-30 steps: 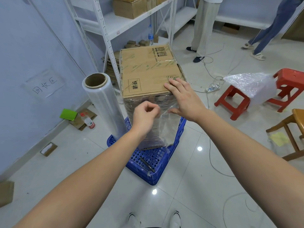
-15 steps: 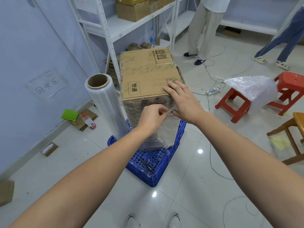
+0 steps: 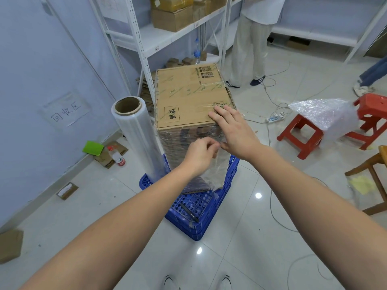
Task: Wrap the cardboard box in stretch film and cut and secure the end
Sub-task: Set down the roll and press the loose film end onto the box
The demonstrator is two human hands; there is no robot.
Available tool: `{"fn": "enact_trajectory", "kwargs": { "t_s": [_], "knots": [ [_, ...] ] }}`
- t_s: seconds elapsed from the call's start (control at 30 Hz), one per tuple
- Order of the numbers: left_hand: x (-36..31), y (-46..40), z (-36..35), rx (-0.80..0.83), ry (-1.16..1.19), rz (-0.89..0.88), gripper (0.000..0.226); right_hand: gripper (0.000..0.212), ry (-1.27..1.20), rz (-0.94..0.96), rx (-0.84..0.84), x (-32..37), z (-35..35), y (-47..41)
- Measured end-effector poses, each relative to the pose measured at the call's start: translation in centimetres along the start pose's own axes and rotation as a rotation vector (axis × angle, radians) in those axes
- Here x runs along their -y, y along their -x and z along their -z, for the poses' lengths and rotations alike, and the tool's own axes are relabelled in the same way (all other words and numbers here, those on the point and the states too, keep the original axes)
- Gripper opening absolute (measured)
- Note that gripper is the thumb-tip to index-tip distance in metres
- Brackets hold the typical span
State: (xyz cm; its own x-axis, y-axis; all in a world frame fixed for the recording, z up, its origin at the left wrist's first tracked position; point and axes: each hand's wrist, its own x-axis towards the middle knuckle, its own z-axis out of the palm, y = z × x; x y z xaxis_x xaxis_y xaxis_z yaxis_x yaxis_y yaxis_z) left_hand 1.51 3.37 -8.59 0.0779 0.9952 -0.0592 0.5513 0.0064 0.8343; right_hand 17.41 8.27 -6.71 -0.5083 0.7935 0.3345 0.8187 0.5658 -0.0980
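The cardboard box point(image 3: 189, 95) stands on end on a blue plastic crate point(image 3: 194, 208) on the tiled floor, its long axis vertical, so that a narrow printed face looks up at the ceiling. That top face runs lengthwise away from the person, toward the white shelving point(image 3: 150, 38) behind. The sides of the box are already covered in clear stretch film point(image 3: 217, 170), which wrinkles and shines over the near face and hangs a little loose at the lower right corner.

The right hand point(image 3: 234, 130) lies over the near right top corner of the box, fingers straight and spread flat on the top, thumb down against the film on the side. The left hand point(image 3: 200, 153) is at the near face just below it, fingers curled and pinching a bit of the film close to the right thumb.

The roll of stretch film point(image 3: 138, 139) stands upright just left of the box, its cardboard core open at the top, its foot on the crate's edge; whether it touches the box I cannot tell. A dark pen-like tool point(image 3: 189, 212) lies on the crate in front of the box. Off to the right, a red stool point(image 3: 301, 135) carries a heap of bubble wrap point(image 3: 322, 111).
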Motion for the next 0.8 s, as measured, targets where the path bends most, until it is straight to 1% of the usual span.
{"fn": "enact_trajectory", "kwargs": {
  "t_s": [0.03, 0.1, 0.2, 0.4, 0.57, 0.7, 0.8],
  "knots": [
    [0.04, 0.07, -0.03, 0.0, 0.051, 0.018, 0.02, 0.099, -0.003, -0.003, -0.002, 0.07, -0.06, 0.0],
    [0.17, 0.07, -0.02, -0.009, 0.094, 0.041, 0.018, 0.101, -0.005, -0.004, -0.006, 0.12, -0.16, 0.0],
    [-0.01, 0.05, -0.04, -0.037, 0.067, 0.053, 0.01, 0.106, -0.014, 0.006, -0.014, 0.01, -0.25, 0.02],
    [-0.46, -0.17, -0.06, -0.018, 0.051, 0.079, 0.014, 0.107, -0.013, 0.013, -0.017, -0.2, -0.26, 0.07],
    [-0.53, -0.09, 0.11, -0.009, 0.032, 0.064, 0.016, 0.107, -0.006, 0.018, -0.007, -0.39, -0.2, 0.1],
    [-0.51, 0.17, 0.01, -0.064, -0.011, 0.05, 0.017, 0.108, 0.011, 0.02, -0.001, -0.45, -0.36, 0.07],
    [-0.26, 0.27, 0.23, -0.105, -0.148, -0.007, 0.018, 0.106, 0.002, 0.011, -0.014, -0.62, -0.46, 0.01]
  ]
}}
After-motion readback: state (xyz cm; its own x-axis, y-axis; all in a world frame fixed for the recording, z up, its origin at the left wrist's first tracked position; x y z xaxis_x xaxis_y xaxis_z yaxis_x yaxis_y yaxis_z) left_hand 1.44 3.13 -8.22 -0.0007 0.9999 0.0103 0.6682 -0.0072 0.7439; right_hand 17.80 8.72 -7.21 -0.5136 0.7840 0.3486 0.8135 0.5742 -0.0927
